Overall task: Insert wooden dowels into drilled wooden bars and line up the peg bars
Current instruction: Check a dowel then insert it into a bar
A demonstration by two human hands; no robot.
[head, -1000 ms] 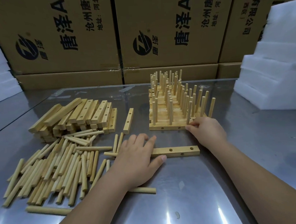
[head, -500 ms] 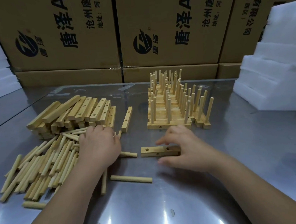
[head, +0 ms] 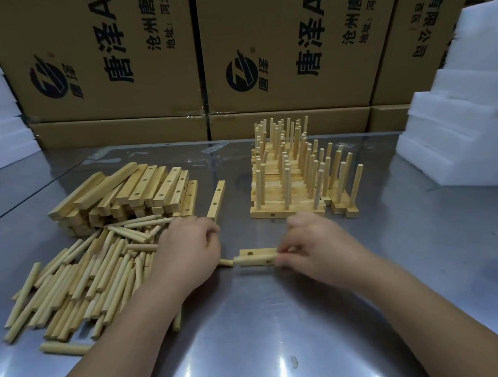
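A short drilled wooden bar (head: 247,252) lies flat on the metal table in front of me. My right hand (head: 315,248) pinches a dowel (head: 253,258) that lies sideways across that bar. To the left, my left hand (head: 187,250) is closed in a fist beside the dowel pile (head: 84,283), and one dowel end (head: 226,262) pokes out of it toward the bar. Behind my right hand, the finished peg bars (head: 290,212) stand in rows with their dowels upright.
A stack of drilled bars (head: 131,189) sits at the back left, with a single bar (head: 216,199) beside it. One loose dowel (head: 65,348) lies near the front left. Cardboard boxes (head: 285,46) wall the back. White foam blocks (head: 457,134) are stacked at the right.
My left hand left the dowel pile and came toward the bar, closed on a dowel. My right hand shifted from resting on the bar to pinching a dowel over it.
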